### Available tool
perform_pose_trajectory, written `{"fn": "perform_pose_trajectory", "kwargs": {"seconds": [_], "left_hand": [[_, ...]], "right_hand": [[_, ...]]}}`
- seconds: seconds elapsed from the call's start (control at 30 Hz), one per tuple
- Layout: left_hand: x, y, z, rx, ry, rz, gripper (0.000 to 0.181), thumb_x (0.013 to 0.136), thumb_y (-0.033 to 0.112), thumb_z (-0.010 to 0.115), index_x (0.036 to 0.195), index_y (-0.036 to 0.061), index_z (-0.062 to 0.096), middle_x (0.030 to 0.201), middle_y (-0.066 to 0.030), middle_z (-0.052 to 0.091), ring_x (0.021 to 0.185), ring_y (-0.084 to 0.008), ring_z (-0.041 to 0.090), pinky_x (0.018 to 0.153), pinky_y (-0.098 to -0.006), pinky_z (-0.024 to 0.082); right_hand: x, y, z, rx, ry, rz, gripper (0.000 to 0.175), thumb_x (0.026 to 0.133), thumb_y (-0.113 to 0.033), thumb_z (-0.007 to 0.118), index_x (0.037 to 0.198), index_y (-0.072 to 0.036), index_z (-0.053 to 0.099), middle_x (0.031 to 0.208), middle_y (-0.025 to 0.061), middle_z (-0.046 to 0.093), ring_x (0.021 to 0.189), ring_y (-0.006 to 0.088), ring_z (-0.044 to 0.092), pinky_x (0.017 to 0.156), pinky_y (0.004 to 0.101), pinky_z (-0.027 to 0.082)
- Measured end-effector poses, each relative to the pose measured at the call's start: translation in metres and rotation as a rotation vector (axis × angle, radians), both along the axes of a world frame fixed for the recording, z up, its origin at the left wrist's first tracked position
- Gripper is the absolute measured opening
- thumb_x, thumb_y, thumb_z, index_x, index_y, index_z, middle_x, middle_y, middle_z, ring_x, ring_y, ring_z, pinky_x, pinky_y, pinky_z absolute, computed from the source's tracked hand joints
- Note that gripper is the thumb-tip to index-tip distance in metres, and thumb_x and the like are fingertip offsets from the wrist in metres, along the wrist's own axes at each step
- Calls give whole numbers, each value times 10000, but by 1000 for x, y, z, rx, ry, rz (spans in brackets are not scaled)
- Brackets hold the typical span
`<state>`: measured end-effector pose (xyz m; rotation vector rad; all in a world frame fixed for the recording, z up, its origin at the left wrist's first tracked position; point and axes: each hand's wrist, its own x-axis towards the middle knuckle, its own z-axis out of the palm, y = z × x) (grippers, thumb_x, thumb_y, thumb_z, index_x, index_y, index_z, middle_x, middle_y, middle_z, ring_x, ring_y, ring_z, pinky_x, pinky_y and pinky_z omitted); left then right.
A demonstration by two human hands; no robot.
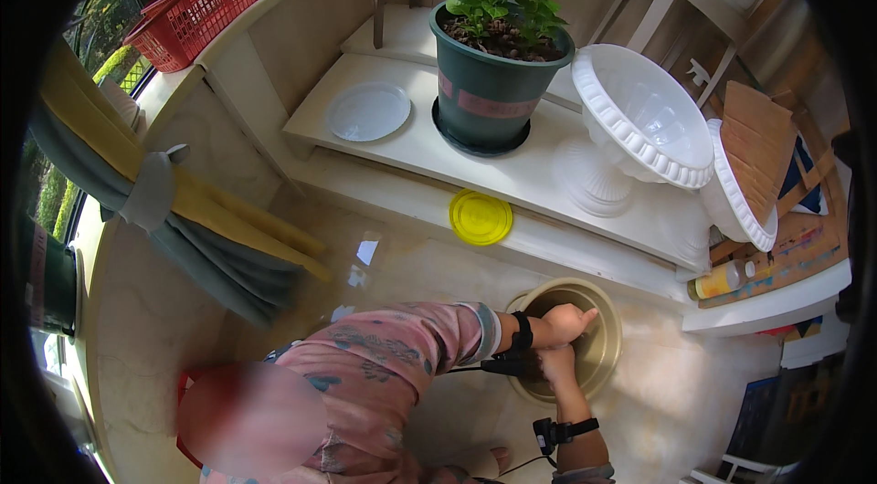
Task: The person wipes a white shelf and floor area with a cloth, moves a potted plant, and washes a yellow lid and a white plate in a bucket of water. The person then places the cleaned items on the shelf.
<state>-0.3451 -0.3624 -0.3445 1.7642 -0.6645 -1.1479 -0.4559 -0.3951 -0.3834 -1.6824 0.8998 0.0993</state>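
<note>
Both my hands are together over the mouth of a beige plastic bucket (609,319) standing on the floor. My left hand (567,324) is curled, its thumb pointing out toward the far side of the bucket. Just below and touching or nearly touching it is my right hand (558,366), its fingers turned down and largely out of sight. Whether either hand holds anything cannot be made out. A black band (523,330) circles my left wrist, and another black strap (582,428) with a small device is on my right forearm. The bucket's bottom is partly hidden.
A low white step (384,159) carries a green plant pot (479,97), a white saucer (368,111) and a white pedestal planter (637,114). A yellow lid (480,217) lies on its lower ledge. Right are a cardboard piece (757,141) and a bottle (726,278); left, a tied curtain (205,230).
</note>
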Motion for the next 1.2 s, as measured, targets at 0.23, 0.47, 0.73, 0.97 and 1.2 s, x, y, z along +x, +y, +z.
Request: {"fn": "perform_pose_trajectory", "kwargs": {"seconds": [0.23,0.47,0.73,0.97,1.2], "left_hand": [[-10,3,-8,-52,-212,4,569,970,374,305,814,-40,662,881,-270,637,901,-439,584,846,-478,447],[-14,4,-13,-117,-266,63,481,959,356,363,805,6,656,819,-253,628,824,-438,577,801,-495,447],[-13,33,15,-360,-796,-54,732,785,439,668,1374,101,394,1367,-266,381,1233,-418,418,1020,-475,342],[6,37,28,-199,-499,-416,554,752,200,689,1231,1,495,1301,-250,452,1202,-378,466,978,-433,404],[-4,92,29,-437,-942,-523,323,745,185,690,1013,16,626,1308,-206,460,1244,-349,418,998,-491,367]], "right_hand": [[-9,-11,-32,-410,-66,212,344,805,-275,645,1031,-18,614,868,119,662,771,228,634,646,355,485],[-4,-9,-1,-438,17,291,417,844,-287,606,1169,-26,587,1108,172,643,1013,291,615,830,411,474],[-34,-43,41,145,-16,129,415,828,-93,668,1215,-27,533,1078,64,621,949,164,607,779,292,486],[-43,-58,28,298,-241,-202,273,839,-31,632,1083,-53,511,804,43,604,566,144,568,469,260,453],[-39,-59,30,-267,-224,-218,667,741,-18,714,1319,-6,381,1095,123,593,962,198,600,808,301,493]]}}
